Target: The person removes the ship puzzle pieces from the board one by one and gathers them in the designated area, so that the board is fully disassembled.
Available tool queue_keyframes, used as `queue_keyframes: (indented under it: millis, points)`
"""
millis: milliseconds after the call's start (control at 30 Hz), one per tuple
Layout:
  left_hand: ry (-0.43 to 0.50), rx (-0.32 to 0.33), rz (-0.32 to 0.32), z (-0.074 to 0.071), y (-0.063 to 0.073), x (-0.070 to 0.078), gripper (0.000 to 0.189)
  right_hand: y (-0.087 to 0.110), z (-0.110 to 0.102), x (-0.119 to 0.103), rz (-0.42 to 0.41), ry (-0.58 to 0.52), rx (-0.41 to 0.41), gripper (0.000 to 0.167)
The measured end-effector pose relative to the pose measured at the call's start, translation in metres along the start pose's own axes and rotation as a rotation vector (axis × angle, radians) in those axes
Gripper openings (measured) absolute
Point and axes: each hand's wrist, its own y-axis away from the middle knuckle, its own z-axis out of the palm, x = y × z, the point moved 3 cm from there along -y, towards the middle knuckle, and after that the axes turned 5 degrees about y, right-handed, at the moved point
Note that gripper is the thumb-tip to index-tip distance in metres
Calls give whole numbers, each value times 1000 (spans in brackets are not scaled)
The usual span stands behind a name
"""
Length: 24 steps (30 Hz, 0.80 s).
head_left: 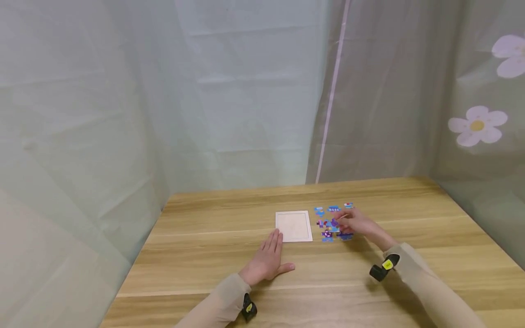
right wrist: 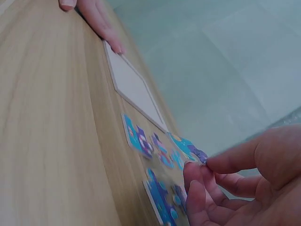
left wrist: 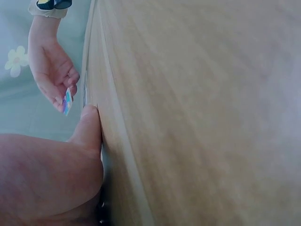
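A white square puzzle tray (head_left: pixel 294 226) lies flat on the table with nothing in its recess. My left hand (head_left: pixel 268 258) rests on the tray's lower-left corner, fingers straight and thumb spread out to the side. To the right of the tray, my right hand (head_left: pixel 362 224) pinches a blue and purple jigsaw piece (left wrist: pixel 68 101) between thumb and fingertips, raised above the wood. Several loose jigsaw pieces (head_left: pixel 326 234) in blue and purple lie beneath and around that hand, partly hidden by it.
The wooden table (head_left: pixel 197 255) extends on both sides of the tray. Pale cloth curtains (head_left: pixel 246 100) hang behind and beside it, the right one printed with white flowers (head_left: pixel 477 126). Each wrist carries a black strapped camera (head_left: pixel 379 272).
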Motion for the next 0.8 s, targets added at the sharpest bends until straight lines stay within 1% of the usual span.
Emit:
queue_keyframes:
  millis: [167, 267, 433, 533, 567, 667, 767, 800]
  points:
    - [-3, 12, -1, 5, -3, -3, 95, 4, -10, 4, 19, -1, 0, 26]
    - [21, -1, -4, -2, 1, 1, 95, 7, -16, 7, 28, 23, 5, 27]
    - [33, -15, 4, -11, 6, 6, 94, 11, -24, 14, 39, 18, 24, 28]
    - [45, -19, 2, -16, 9, 9, 92, 13, -27, 18, 10, -6, 11, 26]
    - [38, -18, 3, -15, 9, 8, 93, 14, -28, 19, -21, -17, -4, 24]
    - [31, -12, 6, -14, 9, 8, 93, 17, -31, 22, -39, -21, -15, 23]
    - [15, -11, 5, -10, 7, 6, 94, 18, -33, 26, -4, -10, 1, 25]
    - [17, -13, 2, -10, 6, 6, 94, 18, -34, 27, 29, 5, 14, 27]
